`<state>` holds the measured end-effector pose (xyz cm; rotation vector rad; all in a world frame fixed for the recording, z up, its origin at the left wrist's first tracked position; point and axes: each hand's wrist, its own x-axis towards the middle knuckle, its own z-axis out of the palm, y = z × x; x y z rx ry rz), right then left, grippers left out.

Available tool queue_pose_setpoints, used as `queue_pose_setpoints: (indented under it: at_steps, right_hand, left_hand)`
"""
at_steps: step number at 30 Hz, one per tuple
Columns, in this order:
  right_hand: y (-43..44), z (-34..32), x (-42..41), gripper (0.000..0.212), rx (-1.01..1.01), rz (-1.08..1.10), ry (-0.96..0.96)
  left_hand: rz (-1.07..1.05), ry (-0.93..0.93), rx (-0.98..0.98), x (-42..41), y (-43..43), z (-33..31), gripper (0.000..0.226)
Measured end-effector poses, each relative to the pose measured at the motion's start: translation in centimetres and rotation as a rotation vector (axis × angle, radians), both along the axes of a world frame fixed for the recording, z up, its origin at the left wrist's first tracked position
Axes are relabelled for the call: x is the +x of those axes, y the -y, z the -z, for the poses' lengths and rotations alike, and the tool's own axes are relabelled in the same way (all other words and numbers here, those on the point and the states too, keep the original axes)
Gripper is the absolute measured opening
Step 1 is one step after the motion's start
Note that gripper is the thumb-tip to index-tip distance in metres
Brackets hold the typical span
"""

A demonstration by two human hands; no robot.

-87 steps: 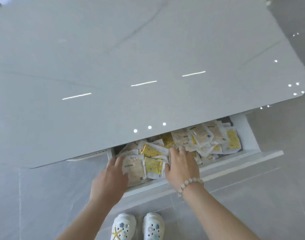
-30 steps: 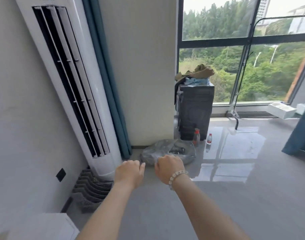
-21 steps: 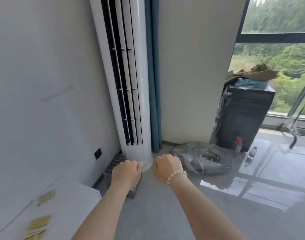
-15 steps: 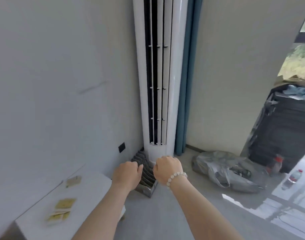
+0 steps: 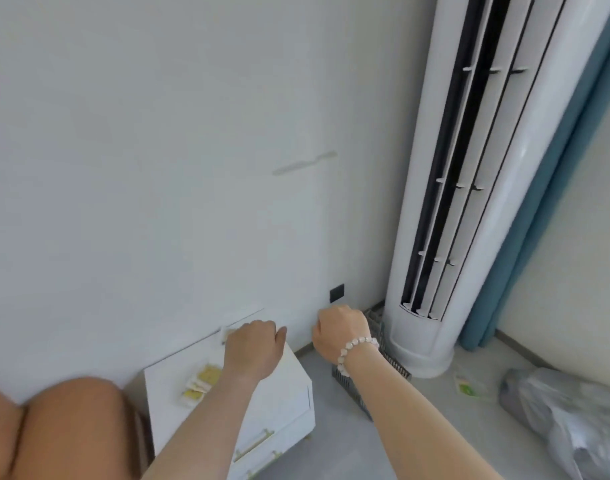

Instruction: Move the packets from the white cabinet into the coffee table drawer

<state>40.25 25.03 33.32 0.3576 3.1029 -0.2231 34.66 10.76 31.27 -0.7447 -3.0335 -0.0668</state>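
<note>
The yellow packets (image 5: 200, 384) lie on top of the white cabinet (image 5: 279, 403), just left of and nearer than the left hand (image 5: 253, 348). The right hand (image 5: 341, 336) hangs well right, off the cabinet. Both hands are curled into loose fists, holding nothing visible.

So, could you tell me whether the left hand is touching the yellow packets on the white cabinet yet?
Apart. In the head view the left hand hovers as a loose fist, and bare cabinet top shows between it and the yellow packets.
</note>
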Motion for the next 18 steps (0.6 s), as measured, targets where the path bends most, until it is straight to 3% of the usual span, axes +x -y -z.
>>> queue_pose_setpoints:
  at_steps: [10,18]
  right_hand:
    - [5.2,3.8,-8.5,0.034,0.01,-0.294,0.064]
    - [7.8,6.5,-15.5,0.034,0.011,-0.343,0.101]
  left_hand:
    - [-0.31,0.105,-0.041,-4.3,6.1,3.3,0.038]
    - [-0.407,0.153,-0.023,-10.6,9.4,6.0,0.035]
